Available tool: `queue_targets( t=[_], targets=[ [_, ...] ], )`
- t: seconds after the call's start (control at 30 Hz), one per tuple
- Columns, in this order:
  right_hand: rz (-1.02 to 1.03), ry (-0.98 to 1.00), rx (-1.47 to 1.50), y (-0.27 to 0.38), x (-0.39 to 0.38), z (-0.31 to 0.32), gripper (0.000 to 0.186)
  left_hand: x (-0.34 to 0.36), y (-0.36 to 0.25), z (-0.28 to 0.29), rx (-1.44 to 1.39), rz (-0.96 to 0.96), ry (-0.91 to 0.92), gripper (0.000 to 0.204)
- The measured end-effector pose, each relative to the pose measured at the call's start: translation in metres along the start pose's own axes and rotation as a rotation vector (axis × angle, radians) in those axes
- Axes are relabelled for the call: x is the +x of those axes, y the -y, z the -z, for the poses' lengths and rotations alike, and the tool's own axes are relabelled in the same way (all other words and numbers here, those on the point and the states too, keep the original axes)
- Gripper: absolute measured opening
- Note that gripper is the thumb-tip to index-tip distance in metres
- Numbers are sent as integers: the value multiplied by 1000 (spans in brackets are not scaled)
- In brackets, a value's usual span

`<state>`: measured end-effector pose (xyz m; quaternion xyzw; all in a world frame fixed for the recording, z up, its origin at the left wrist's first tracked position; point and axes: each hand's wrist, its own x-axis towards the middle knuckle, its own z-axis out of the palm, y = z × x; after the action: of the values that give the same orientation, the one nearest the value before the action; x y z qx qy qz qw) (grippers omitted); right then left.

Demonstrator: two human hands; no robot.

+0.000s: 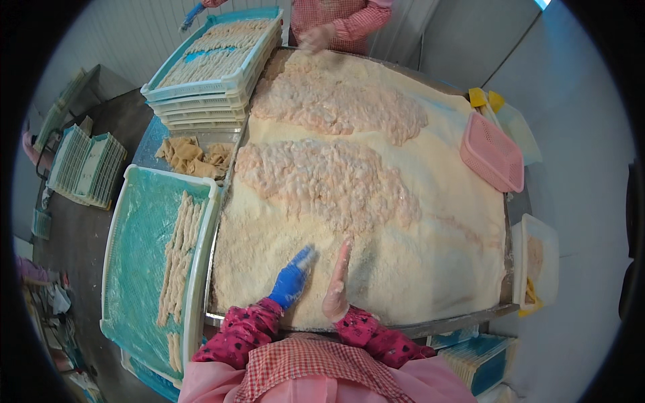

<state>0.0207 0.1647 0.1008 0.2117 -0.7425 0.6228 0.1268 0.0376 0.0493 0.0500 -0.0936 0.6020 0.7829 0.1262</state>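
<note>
My left hand, in a blue glove with whitened fingertips, is just over the crumb-like pale coating on the near part of the metal table. Its fingers are stretched out and nothing shows in them. My right hand is held edge-up beside it, flat, fingers straight and pointing away from me. Whether either hand touches the coating is hard to tell. Beyond my fingertips lies a heap of wet, pale pink meat pieces, and behind it a second heap.
To the left, a tray with teal lining holds rows of coated strips. Behind it are crumpled brown cloths and stacked trays. A pink basket sits at right. A co-worker's hand is across the table.
</note>
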Motion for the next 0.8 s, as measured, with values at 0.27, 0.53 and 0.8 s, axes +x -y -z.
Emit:
queue_targets(
  t=[0.27,0.53,0.8],
  targets=[
    [44,175,15,15,-17,-24,74,-24,-27,-32,-141,-447,166,63],
    [118,111,126,7,-1,-35,71,-20,-52,-19,-568,-347,30,69],
    [98,395,-525,-81,82,-57,54,-48,-14,50,-898,-228,-341,48]
  ],
)
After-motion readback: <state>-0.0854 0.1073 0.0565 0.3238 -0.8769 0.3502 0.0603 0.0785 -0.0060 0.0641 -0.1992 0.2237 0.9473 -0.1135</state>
